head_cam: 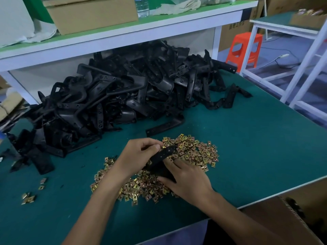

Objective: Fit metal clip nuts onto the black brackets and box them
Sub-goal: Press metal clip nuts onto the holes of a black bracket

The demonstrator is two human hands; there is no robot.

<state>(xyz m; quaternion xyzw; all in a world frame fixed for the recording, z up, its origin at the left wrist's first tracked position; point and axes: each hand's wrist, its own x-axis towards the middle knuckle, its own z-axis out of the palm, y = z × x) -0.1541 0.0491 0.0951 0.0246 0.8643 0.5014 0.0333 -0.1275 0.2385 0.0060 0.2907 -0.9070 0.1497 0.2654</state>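
A black bracket lies slanted above a spread of gold metal clip nuts on the green table. My right hand grips the bracket's lower end. At the bracket's upper end my left hand pinches a clip nut between thumb and fingers. More clip nuts lie under and around both hands. A big heap of black brackets fills the back of the table. A brown cardboard box stands below the table's front right edge.
A few stray clip nuts lie at the front left. One loose bracket lies between heap and nuts. A shelf above holds a cardboard box and a water bottle. An orange stool stands at the far right.
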